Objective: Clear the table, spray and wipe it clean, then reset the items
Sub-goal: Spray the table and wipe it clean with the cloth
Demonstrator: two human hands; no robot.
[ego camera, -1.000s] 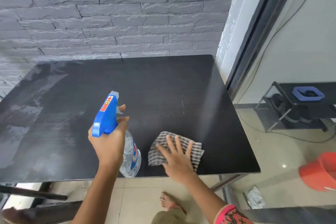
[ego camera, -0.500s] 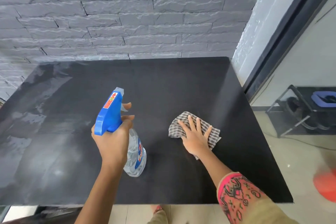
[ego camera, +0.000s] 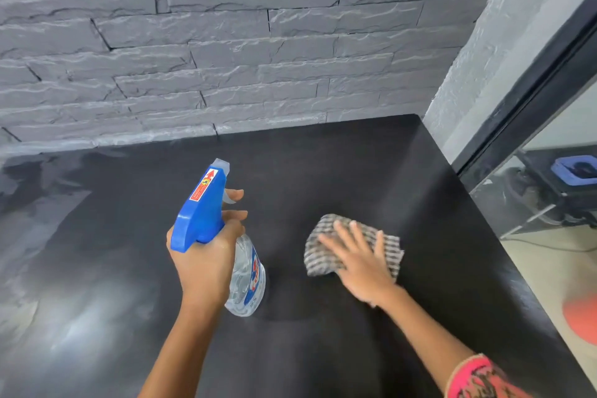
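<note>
Pressing flat, your right hand (ego camera: 358,263) has its fingers (ego camera: 342,233) spread over the checked cloth (ego camera: 326,245), pinning it to the black surface (ego camera: 339,171) right of centre. Your left hand (ego camera: 203,265) is clenched around the spray bottle (ego camera: 210,220), nozzle aimed far. Unwiped room lies far and left; the right edge is near the cloth.

A grey stone-brick wall (ego camera: 226,42) stood behind; at right, a black door frame (ego camera: 529,100), a blue tray (ego camera: 573,170) on a dark rack (ego camera: 549,200) — and a blurred orange bucket (ego camera: 581,320).
</note>
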